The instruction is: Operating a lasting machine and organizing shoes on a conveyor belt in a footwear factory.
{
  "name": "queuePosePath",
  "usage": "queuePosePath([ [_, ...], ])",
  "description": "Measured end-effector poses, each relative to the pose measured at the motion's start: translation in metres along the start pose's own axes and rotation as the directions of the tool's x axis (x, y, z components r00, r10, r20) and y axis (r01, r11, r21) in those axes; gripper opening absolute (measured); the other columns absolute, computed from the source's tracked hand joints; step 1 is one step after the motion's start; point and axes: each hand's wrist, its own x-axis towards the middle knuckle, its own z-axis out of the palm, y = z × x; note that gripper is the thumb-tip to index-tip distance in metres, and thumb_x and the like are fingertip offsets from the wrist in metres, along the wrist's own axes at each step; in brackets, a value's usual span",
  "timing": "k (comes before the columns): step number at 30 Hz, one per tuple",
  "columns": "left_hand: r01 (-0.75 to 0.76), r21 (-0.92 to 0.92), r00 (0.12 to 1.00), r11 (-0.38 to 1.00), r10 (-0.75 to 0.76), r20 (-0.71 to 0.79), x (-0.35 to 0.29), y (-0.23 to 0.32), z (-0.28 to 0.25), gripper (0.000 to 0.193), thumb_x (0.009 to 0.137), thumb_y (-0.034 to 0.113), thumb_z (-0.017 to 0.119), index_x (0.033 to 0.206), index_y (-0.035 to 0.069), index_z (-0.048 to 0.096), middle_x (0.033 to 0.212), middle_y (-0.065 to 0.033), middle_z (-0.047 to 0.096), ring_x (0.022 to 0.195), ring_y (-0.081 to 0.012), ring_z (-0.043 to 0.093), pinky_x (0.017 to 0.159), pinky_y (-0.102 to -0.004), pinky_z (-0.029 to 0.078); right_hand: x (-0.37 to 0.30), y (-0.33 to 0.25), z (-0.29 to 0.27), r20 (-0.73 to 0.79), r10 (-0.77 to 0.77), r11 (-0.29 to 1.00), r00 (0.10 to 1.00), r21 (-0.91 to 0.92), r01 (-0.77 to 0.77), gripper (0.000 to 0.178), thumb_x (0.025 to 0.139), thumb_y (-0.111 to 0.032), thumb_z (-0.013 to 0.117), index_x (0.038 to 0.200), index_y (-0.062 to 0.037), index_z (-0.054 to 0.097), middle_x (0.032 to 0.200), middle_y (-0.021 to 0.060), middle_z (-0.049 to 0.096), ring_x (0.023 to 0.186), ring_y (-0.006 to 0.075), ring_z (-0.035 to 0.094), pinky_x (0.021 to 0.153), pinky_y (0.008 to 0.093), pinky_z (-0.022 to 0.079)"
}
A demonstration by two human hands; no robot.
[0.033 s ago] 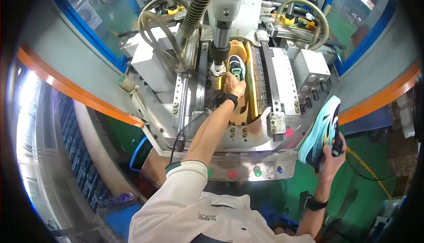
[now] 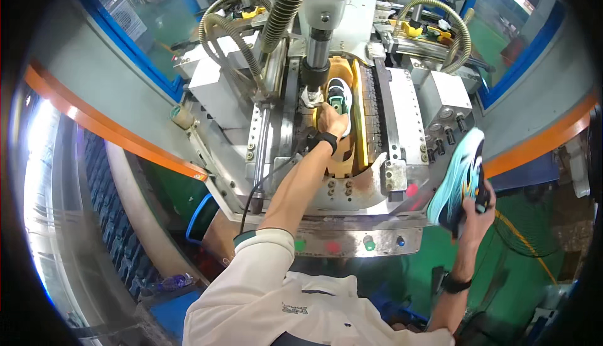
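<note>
A black, green and white shoe (image 2: pixel 338 91) lies lengthwise in the yellow-lined bed (image 2: pixel 342 167) of a press machine, under a vertical ram (image 2: pixel 316 63). My left hand (image 2: pixel 333 120) reaches onto the near part of this shoe with its fingers curled in against it; the fingertips are partly hidden. Off to the right of the machine, my right hand (image 2: pixel 478 211) grips a second shoe, a running shoe (image 2: pixel 456 179) with a pale teal and white sole and dark upper. It is tilted with the toe up, its sole facing left.
Ribbed hoses (image 2: pixel 286 13) and metal blocks (image 2: pixel 445 98) flank the press bed. Coloured buttons (image 2: pixel 369 243) line its front edge. Orange-edged guard panels (image 2: pixel 113 133) curve around both sides. A netted rack (image 2: pixel 526 230) stands at the right over the green floor.
My right hand and the running shoe have shifted slightly right. The left hand keeps its place at the shoe in the press.
</note>
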Motion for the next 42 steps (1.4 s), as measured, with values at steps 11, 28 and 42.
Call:
queuePosePath([
  [11, 0.358, -0.717, 0.872, 0.598, 0.062, 0.486, -0.207, -0.072, -0.238, 0.04, 0.085, 0.011, 0.069, 0.12, -0.005, 0.057, 0.103, -0.0053, 0.066, 0.087, -0.0103, 0.064, 0.068, -0.0218, 0.051, 0.152, -0.046, 0.315, 0.607, 0.334, 0.745, 0.721, -0.638, 0.192, 0.075, 0.06, -0.033, 0.08, 0.113, 0.0144, 0.056, 0.107, 0.0266, 0.065, 0.1, 0.0336, 0.065, 0.086, 0.0387, 0.052],
  [28, -0.025, -0.952, 0.62, 0.305, -0.742, -0.254, -0.455, -0.191, -0.301, 0.027, 0.09, 0.005, 0.06, 0.117, -0.001, 0.06, 0.104, -0.007, 0.068, 0.087, -0.017, 0.068, 0.069, -0.0273, 0.056, -0.046, -0.001, 0.351, 0.706, -0.426, 0.786, 0.565, -0.021, 0.618, 0.033, 0.078, -0.007, 0.065, 0.109, 0.0024, 0.06, 0.111, 0.0225, 0.062, 0.099, 0.0416, 0.059, 0.086, 0.0469, 0.048],
  [42, -0.2, -0.968, 0.432, 0.151, -0.873, -0.225, -0.597, -0.204, -0.219, 0.028, 0.089, 0.009, 0.066, 0.113, -0.005, 0.061, 0.098, -0.0078, 0.068, 0.081, -0.0134, 0.065, 0.07, -0.0257, 0.052, -0.27, 0.175, 0.287, 0.905, -0.421, 0.705, -0.06, 0.368, 0.606, 0.018, 0.089, -0.01, 0.058, 0.105, -0.0046, 0.064, 0.101, 0.0158, 0.062, 0.096, 0.0352, 0.059, 0.082, 0.0428, 0.048],
])
